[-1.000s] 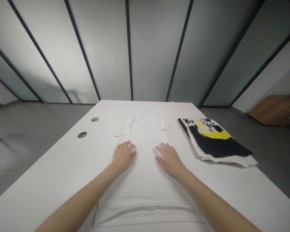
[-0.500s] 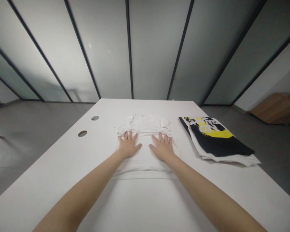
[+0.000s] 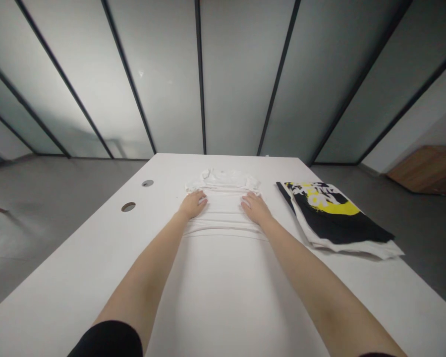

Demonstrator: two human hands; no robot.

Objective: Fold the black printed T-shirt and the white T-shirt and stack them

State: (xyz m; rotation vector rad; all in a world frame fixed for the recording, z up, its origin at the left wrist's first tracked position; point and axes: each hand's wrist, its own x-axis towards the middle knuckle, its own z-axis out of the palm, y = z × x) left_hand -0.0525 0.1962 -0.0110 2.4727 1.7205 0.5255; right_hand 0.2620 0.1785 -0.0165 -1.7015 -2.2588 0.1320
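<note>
A white T-shirt (image 3: 223, 202) lies on the white table in front of me, its neck and sleeves toward the far end. Horizontal creases run across its body, and the cloth is bunched below the sleeves. My left hand (image 3: 194, 204) is at the shirt's left side, fingers curled inward on the fabric. At the right side, my right hand (image 3: 255, 207) has its fingers bent over the cloth in the same way. Both hands appear closed on the shirt; the thumbs are partly hidden.
To the right, a black T-shirt with yellow and white print (image 3: 330, 210) lies folded over white cloth (image 3: 379, 249) near the table edge. Two round holes (image 3: 128, 207) pierce the table (image 3: 85, 258) on the left. Frosted glass panels (image 3: 238, 74) stand behind.
My hands have gone from lying flat with spread fingers to curled at the shirt's sides, slightly farther away. The near hem has shifted away from me, and the shirt's body is more creased.
</note>
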